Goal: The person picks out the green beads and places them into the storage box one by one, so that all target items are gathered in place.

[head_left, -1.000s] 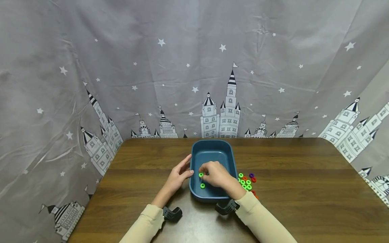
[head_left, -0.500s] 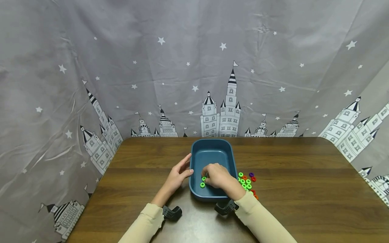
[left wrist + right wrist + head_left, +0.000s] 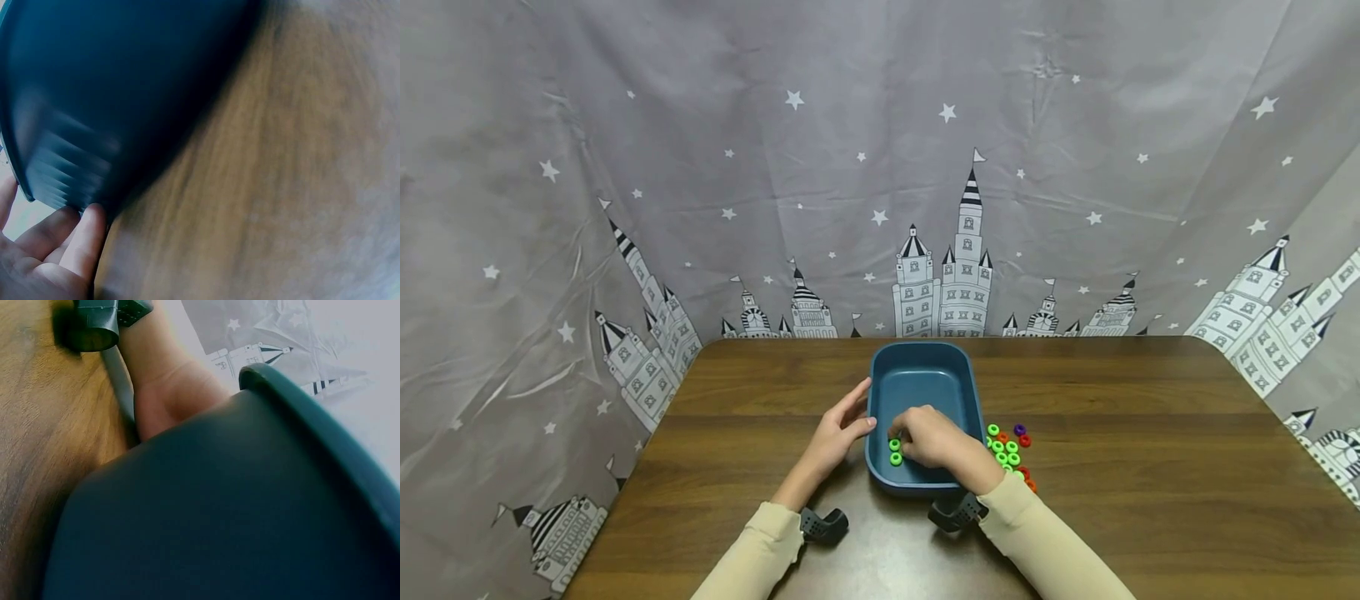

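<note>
Blue rounded-corner bin (image 3: pixel 927 387) is set on the wood-grain table (image 3: pixel 1150 450), long sides running away from the person. Left hand (image 3: pixel 837 432) is placed at the bin's left side, forearm angled in from below, fingers apart and lightly bent, nothing gripped; fingertips are seen against the outer wall in the left wrist view. Right hand (image 3: pixel 928 435) is lowered into the bin over the right wall, back of hand up, fingers curled. Two green rings (image 3: pixel 896 463) are lined up right by those fingers, near the bin's left wall; whether one is pinched can't be told, fingertips being hidden. Loose green rings (image 3: pixel 1012 452), red rings (image 3: pixel 1026 445) and a purple ring (image 3: pixel 1019 433) are scattered just right of the bin.
</note>
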`<action>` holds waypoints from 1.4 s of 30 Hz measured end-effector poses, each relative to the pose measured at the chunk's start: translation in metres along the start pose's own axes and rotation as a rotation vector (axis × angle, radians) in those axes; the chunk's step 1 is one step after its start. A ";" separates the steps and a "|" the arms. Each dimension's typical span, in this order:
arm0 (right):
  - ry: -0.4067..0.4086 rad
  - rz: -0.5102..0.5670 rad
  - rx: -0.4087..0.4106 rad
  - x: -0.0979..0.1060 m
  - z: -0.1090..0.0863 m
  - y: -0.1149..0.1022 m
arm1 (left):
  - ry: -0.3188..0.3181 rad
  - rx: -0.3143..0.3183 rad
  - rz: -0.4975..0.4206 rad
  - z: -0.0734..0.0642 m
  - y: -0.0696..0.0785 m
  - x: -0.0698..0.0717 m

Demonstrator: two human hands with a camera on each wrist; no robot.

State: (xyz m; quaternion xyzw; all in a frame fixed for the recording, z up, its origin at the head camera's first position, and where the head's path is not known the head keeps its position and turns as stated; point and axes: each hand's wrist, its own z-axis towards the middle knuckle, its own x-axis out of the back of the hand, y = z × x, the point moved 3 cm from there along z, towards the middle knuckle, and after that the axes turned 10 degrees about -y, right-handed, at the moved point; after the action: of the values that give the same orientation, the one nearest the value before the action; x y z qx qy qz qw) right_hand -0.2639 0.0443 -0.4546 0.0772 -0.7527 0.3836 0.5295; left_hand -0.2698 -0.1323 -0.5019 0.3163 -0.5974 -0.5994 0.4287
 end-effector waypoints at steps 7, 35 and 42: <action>-0.018 -0.010 0.027 -0.002 0.002 -0.002 | 0.003 0.001 0.011 -0.001 -0.001 0.000; 0.084 0.080 0.073 0.023 -0.011 0.006 | -0.007 0.002 -0.010 0.001 -0.004 -0.001; 0.222 0.118 0.046 0.056 -0.038 0.021 | 0.009 -0.003 -0.001 0.002 -0.003 -0.002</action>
State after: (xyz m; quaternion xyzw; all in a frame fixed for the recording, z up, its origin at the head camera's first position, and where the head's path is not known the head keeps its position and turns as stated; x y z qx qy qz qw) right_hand -0.2709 0.0998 -0.4119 0.0019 -0.6836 0.4376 0.5842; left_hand -0.2715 -0.1299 -0.5053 0.3186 -0.5945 -0.5989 0.4317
